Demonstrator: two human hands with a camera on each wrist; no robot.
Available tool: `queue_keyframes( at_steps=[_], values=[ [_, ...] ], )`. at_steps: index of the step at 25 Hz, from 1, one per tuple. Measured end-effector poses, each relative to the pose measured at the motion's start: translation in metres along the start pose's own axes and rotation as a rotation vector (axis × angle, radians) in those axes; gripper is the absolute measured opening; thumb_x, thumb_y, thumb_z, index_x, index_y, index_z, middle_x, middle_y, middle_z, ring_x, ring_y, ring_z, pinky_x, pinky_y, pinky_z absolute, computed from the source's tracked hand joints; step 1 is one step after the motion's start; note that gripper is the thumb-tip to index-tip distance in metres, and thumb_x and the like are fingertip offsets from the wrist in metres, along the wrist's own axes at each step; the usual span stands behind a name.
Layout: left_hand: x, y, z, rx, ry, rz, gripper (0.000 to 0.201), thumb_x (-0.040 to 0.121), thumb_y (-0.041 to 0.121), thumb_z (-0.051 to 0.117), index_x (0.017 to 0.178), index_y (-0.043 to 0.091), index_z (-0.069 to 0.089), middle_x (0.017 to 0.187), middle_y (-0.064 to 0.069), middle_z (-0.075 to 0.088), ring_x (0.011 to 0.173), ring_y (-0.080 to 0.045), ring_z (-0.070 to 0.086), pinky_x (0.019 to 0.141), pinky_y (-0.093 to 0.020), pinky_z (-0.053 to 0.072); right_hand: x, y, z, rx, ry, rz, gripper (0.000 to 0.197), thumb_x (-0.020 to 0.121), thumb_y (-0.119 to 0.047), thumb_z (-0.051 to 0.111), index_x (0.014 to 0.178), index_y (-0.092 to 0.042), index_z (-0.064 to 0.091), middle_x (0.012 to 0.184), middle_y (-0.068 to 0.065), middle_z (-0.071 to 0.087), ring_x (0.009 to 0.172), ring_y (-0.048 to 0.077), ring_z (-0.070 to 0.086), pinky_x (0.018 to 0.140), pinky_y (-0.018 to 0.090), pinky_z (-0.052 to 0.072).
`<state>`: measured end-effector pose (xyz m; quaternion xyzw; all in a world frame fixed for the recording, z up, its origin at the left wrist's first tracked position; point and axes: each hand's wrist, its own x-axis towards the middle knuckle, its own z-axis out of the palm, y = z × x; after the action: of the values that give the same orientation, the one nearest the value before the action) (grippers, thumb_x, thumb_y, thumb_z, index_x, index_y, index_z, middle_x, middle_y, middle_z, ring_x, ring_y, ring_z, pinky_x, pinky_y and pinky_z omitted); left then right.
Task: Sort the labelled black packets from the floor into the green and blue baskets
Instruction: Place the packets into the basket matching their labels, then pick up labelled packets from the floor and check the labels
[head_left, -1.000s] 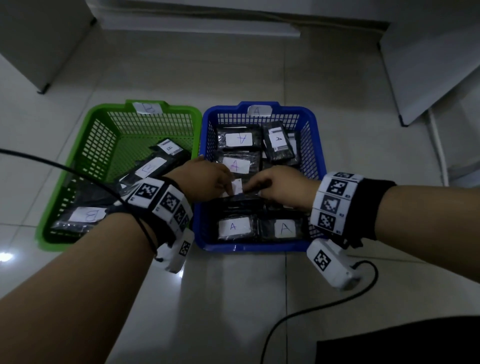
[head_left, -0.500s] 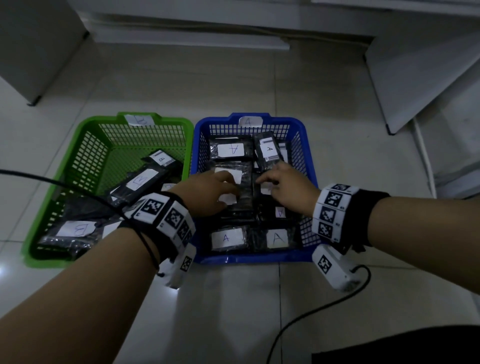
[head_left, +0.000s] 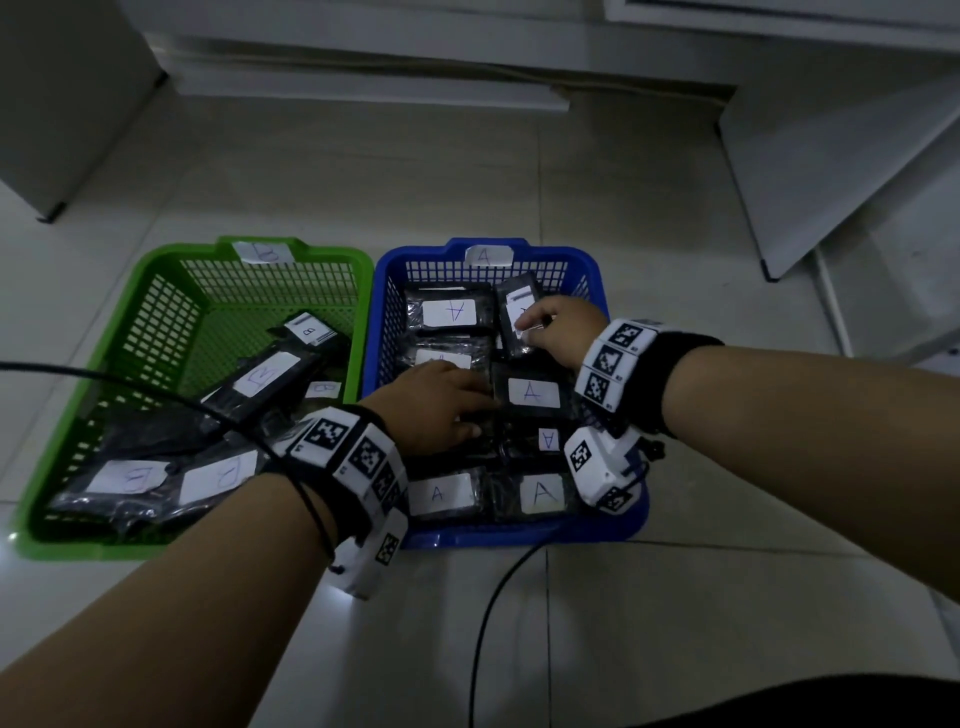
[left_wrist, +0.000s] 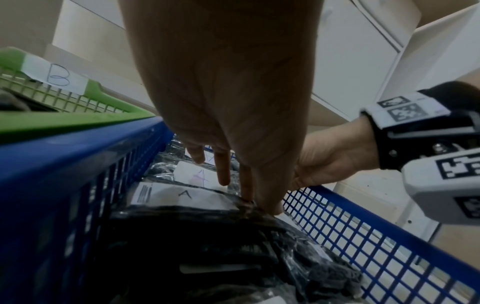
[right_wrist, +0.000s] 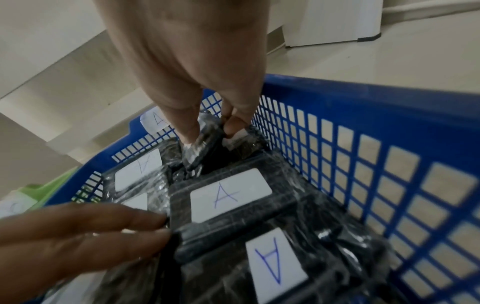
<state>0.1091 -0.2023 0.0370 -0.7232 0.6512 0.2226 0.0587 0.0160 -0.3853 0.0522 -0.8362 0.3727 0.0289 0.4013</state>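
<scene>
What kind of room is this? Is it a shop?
Probably not a shop; more likely a plain room or storeroom. A bare tiled floor, white cabinets along the walls, and a green basket and blue basket marked B and A for sorting packets.

**Two baskets side by side on the floor, both hands inside the right one**

The basket tagged B (head_left: 156, 260) sits left, touching the basket tagged A (head_left: 597, 280) on its right. B-labelled packets (head_left: 267, 379) lie in the left basket; A-labelled packets (head_left: 532, 392) fill the right one. The left hand (head_left: 431, 405) rests on packets mid-basket. The right hand (head_left: 558, 327) is behind it, at the far right corner, apparently pinching a tilted packet (head_left: 514, 296). A cable (head_left: 483, 623) lies in front.
</scene>
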Motion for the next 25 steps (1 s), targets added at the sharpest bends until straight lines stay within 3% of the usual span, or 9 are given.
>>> queue_keyframes(
  at_steps=[4, 7, 9, 11, 13, 15, 20, 22, 25],
  values=[
    [0.003, -0.002, 0.000, -0.002, -0.024, 0.006, 0.045, 0.096, 0.042, 0.042, 0.141, 0.039, 0.038, 0.150, 0.011, 0.031, 0.132, -0.023, 0.030, 0.110, -0.041, 0.029, -0.008, -0.002, -0.019, 0.072, 0.219, -0.032, 0.019, 0.081, -0.003, 0.059, 0.088, -0.021, 0.062, 0.107, 0.002, 0.065, 0.088, 0.016, 0.062, 0.076, 0.028, 0.052],
    [0.003, -0.004, -0.006, 0.013, 0.043, 0.026, 0.040, 0.097, 0.037, 0.043, 0.136, 0.042, 0.044, 0.145, 0.017, 0.038, 0.122, -0.022, 0.035, 0.102, -0.037, 0.036, -0.025, 0.002, -0.032, 0.227, 0.268, -0.021, 0.035, 0.079, -0.008, 0.060, 0.109, -0.020, 0.047, 0.108, 0.010, 0.060, 0.088, 0.027, 0.065, 0.073, 0.046, 0.059],
    [0.003, -0.009, -0.009, 0.008, 0.116, 0.012, 0.036, 0.097, 0.032, 0.045, 0.132, 0.040, 0.051, 0.140, 0.015, 0.044, 0.116, -0.022, 0.039, 0.098, -0.037, 0.037, -0.037, 0.008, -0.032, 0.215, 0.194, 0.021, 0.045, 0.079, -0.012, 0.061, 0.121, -0.018, 0.048, 0.111, 0.008, 0.061, 0.096, 0.025, 0.063, 0.081, 0.041, 0.056],
    [0.004, -0.013, -0.009, -0.086, 0.213, -0.061, 0.031, 0.094, 0.026, 0.050, 0.122, 0.032, 0.060, 0.130, 0.006, 0.053, 0.113, -0.024, 0.045, 0.098, -0.038, 0.038, -0.047, 0.015, -0.026, 0.153, 0.091, 0.036, 0.040, 0.079, -0.013, 0.061, 0.119, -0.018, 0.059, 0.114, 0.005, 0.064, 0.099, 0.021, 0.062, 0.086, 0.034, 0.052],
    [0.003, -0.011, -0.013, -0.331, 0.334, -0.181, 0.025, 0.090, 0.023, 0.059, 0.115, 0.024, 0.060, 0.116, -0.001, 0.058, 0.106, -0.021, 0.054, 0.094, -0.035, 0.043, -0.055, 0.021, -0.019, 0.186, -0.011, 0.055, 0.036, 0.079, -0.010, 0.063, 0.114, -0.018, 0.063, 0.112, 0.003, 0.066, 0.098, 0.019, 0.064, 0.088, 0.034, 0.054],
    [0.002, -0.007, -0.016, -0.627, 0.383, -0.262, 0.040, 0.087, 0.021, 0.064, 0.124, 0.021, 0.049, 0.112, 0.003, 0.061, 0.096, -0.015, 0.062, 0.087, -0.031, 0.050, -0.056, 0.028, -0.014, 0.247, -0.078, 0.080, 0.035, 0.079, -0.007, 0.064, 0.113, -0.015, 0.062, 0.114, 0.006, 0.066, 0.100, 0.020, 0.064, 0.093, 0.037, 0.054],
    [-0.005, 0.004, -0.025, -0.963, 0.236, -0.199, 0.073, 0.076, 0.008, 0.075, 0.138, 0.027, 0.041, 0.108, 0.000, 0.066, 0.085, -0.010, 0.068, 0.084, -0.019, 0.052, -0.053, 0.033, -0.019, 0.279, -0.200, 0.078, 0.032, 0.079, -0.003, 0.065, 0.109, -0.014, 0.063, 0.115, 0.008, 0.067, 0.104, 0.025, 0.066, 0.096, 0.045, 0.053],
    [-0.007, 0.007, -0.025, -0.957, 0.195, -0.209, 0.074, 0.070, 0.009, 0.080, 0.133, 0.028, 0.045, 0.097, -0.005, 0.067, 0.086, -0.016, 0.067, 0.085, -0.024, 0.053, -0.055, 0.030, -0.022, 0.214, -0.248, 0.052, 0.030, 0.079, -0.005, 0.066, 0.105, -0.019, 0.063, 0.111, 0.009, 0.068, 0.103, 0.026, 0.066, 0.094, 0.045, 0.053],
    [-0.012, 0.010, -0.024, -0.827, 0.066, -0.179, 0.069, 0.069, 0.021, 0.083, 0.127, 0.030, 0.047, 0.083, 0.001, 0.069, 0.078, -0.011, 0.066, 0.081, -0.023, 0.050, -0.059, 0.029, -0.021, 0.088, -0.403, 0.059, 0.029, 0.079, -0.005, 0.063, 0.102, -0.023, 0.061, 0.113, 0.013, 0.066, 0.104, 0.031, 0.064, 0.091, 0.046, 0.054]
  ],
)
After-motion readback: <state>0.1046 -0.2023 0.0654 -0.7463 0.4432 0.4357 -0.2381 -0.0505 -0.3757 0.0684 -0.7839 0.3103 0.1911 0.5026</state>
